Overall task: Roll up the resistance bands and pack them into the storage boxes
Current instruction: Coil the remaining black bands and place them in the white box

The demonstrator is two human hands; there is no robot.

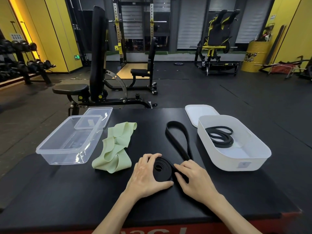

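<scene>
a black resistance band [179, 142] lies on the black padded table [50, 191], its near end wound into a flat coil with several turns visible, its far part stretching toward 12 o'clock as a long narrow loop. the left hand [145, 174] cups the coil from 9 o'clock, thumb pressed at its near edge and fingers curled over the top, clamped on the roll. the right hand [192, 176] sits at 3 o'clock of the coil, fingers pressed on the strap where it leaves the roll. at 10 o'clock of the hands lies a pale green band [114, 149], wide, thin and crumpled in loose folds. beyond it stands a clear storage box [55, 149], its clear lid [99, 114] leaning on the far rim. at 2 o'clock a white storage box [236, 164] holds a thinner black coiled band [219, 137]; its white lid [197, 112] lies behind it.
</scene>
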